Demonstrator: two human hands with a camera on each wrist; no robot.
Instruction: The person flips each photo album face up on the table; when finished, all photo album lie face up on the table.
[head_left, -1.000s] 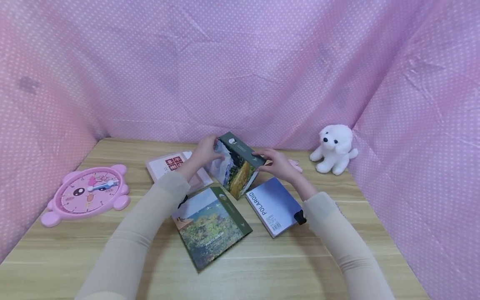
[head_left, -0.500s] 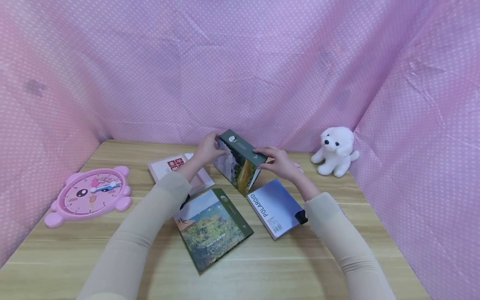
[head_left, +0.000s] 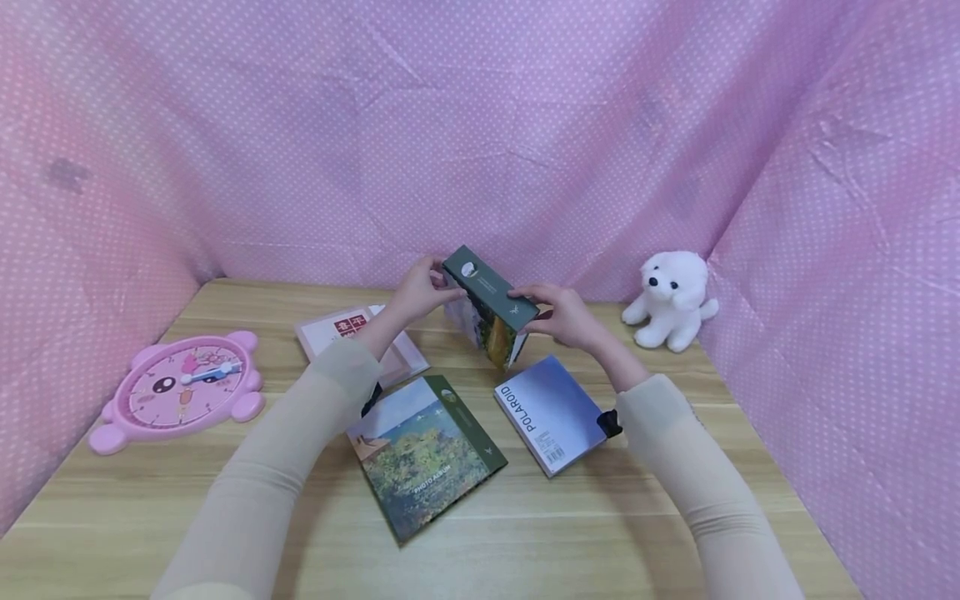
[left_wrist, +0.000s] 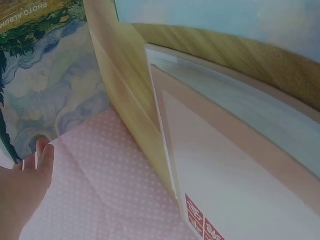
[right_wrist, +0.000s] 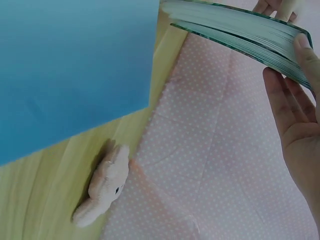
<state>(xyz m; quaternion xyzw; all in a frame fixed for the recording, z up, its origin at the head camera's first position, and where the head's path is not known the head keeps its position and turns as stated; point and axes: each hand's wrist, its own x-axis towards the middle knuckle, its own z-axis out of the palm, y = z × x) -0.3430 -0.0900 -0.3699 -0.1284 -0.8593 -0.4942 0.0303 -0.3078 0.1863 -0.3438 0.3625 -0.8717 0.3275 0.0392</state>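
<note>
Near the back of the table, both hands hold a photo album (head_left: 491,287) with its dark green spine uppermost and its painted cover facing the left side. My left hand (head_left: 422,293) grips the spine's far left end, thumb on the near cover. At the other end, my right hand (head_left: 564,315) pinches the album between thumb and fingers; the right wrist view shows its white page edges (right_wrist: 250,32). Below lies a second photo album (head_left: 431,458), flat, with a garden painting. A blue-white POLAROID album (head_left: 551,412) lies right of it, and a pale pink book (head_left: 390,358) with red characters lies left.
A pink toy clock (head_left: 183,383) lies at the left of the wooden table (head_left: 517,558). A white plush dog (head_left: 671,300) sits at the back right. The right wrist view shows a small pink plush (right_wrist: 105,185). Polka-dot cloth (head_left: 480,142) hangs around the table.
The held album has tipped more upright and moved up and slightly right, away from the flat albums. Both hands have moved with it. The other things stay where they were.
</note>
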